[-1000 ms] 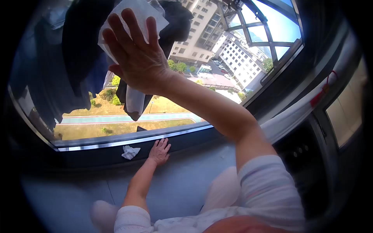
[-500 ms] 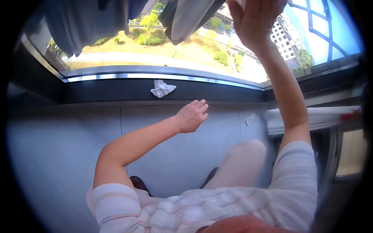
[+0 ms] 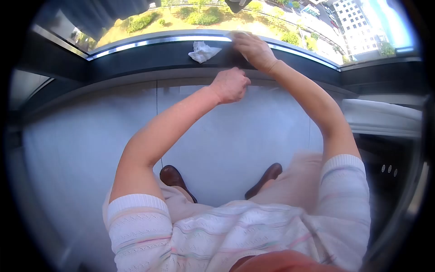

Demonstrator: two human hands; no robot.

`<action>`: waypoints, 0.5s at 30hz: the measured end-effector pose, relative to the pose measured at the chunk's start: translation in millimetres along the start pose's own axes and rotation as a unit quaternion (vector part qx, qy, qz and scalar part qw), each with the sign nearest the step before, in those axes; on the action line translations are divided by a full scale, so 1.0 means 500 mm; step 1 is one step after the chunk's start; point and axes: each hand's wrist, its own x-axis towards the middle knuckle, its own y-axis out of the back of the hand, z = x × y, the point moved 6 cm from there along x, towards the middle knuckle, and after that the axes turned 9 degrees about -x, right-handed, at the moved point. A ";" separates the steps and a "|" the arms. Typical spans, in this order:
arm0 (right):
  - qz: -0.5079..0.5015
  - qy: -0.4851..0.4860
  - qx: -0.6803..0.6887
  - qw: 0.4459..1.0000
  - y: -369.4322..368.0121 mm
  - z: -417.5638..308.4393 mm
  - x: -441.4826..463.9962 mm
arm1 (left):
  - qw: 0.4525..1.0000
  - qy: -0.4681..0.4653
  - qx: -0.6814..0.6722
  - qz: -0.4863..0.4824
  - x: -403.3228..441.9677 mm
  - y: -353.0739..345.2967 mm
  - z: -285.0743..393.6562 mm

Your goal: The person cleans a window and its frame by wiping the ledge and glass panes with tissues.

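My right hand (image 3: 254, 49) is at the bottom of the window, fingers bent over the lower frame. A pale, thin tissue (image 3: 236, 34) shows under its fingertips; most of it is covered by the hand. Just below and to the left, my left hand (image 3: 230, 85) hangs in front of the sill with curled fingers, and its palm is hidden. A crumpled white tissue (image 3: 202, 52) lies on the dark window sill (image 3: 149, 58), left of my right hand and touched by neither hand.
Dark hanging clothes (image 3: 104, 16) cover the window's upper left. A white rolled or folded object (image 3: 383, 117) is at the right, above a dark appliance-like shape (image 3: 385, 158). Grey floor tiles (image 3: 90, 149) lie below the sill, with my brown shoes (image 3: 174, 179) on them.
My right hand has come down from high on the window glass to the lower frame. The view has tilted down, and my left hand has curled tighter near the sill.
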 end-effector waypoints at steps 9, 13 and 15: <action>0.098 -0.454 0.792 0.395 -0.048 0.134 -0.183 | 0.964 0.149 -0.185 0.118 -0.007 0.016 -0.117; 0.004 -0.434 0.827 0.358 -0.062 0.042 -0.195 | 0.959 -0.026 -0.141 0.244 0.034 0.087 0.009; -0.032 -0.431 0.821 0.372 -0.084 0.019 -0.204 | 0.974 0.003 -0.161 0.158 0.065 0.087 0.008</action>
